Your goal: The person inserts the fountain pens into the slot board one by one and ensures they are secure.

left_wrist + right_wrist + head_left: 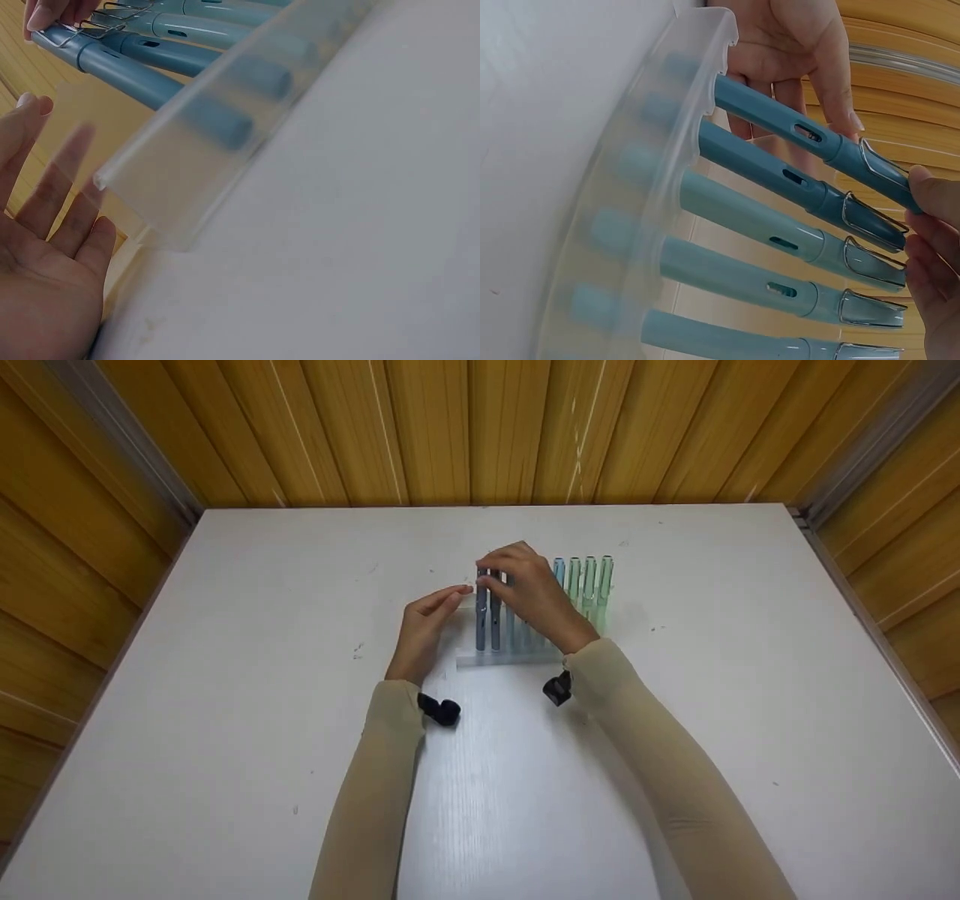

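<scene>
Upright, the pen (481,611) has its clip end pinched by the right hand (529,589).

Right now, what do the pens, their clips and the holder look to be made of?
The pens look like matte plastic: opaque blue barrels with an even, dull sheen and moulded slots. Their clips look like bent metal wire, silvery and shiny. The holder seems frosted translucent plastic, since the pen ends show blurred through its wall. The right hand pinches the end pen.

Right hand (529,592) hides middle pens (517,630)
</scene>
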`<state>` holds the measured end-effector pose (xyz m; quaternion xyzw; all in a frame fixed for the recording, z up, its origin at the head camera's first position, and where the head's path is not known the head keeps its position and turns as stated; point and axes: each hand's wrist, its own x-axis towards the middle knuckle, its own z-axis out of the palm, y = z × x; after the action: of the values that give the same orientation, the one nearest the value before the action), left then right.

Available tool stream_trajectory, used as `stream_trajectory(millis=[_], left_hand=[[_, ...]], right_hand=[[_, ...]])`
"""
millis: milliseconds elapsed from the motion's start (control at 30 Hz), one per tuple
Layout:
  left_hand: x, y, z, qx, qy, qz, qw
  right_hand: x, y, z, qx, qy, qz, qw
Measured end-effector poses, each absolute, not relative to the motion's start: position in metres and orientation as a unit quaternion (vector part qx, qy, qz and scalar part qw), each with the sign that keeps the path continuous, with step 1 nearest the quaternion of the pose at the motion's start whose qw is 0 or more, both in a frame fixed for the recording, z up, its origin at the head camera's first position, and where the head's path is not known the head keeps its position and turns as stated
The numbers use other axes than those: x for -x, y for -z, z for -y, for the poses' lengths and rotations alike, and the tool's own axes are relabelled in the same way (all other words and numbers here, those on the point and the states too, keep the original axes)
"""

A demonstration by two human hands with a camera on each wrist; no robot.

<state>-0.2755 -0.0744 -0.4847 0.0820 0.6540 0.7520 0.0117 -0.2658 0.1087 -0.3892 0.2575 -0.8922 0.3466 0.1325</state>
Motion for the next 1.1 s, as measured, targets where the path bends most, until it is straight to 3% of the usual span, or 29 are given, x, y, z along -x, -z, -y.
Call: stream_trajectory(millis=[500, 867, 1100], left_hand=[[0.275, 0.483, 0.073, -0.066, -0.740, -0.669, 0.024], [0.275, 0.485, 0.073, -0.070, -0.743, -0.665, 0.018], [0.273, 0.485, 0.075, -0.060, -0.774, -0.629, 0.043]], right_hand=[[0.273, 0.393, -0.104, -0.229, -0.296, 0.912, 0.166], [0.271, 0.397, -0.104, -0.207, -0.287, 0.923, 0.149], [0.266, 0.399, -0.113, -0.198, -0.290, 0.925, 0.142]])
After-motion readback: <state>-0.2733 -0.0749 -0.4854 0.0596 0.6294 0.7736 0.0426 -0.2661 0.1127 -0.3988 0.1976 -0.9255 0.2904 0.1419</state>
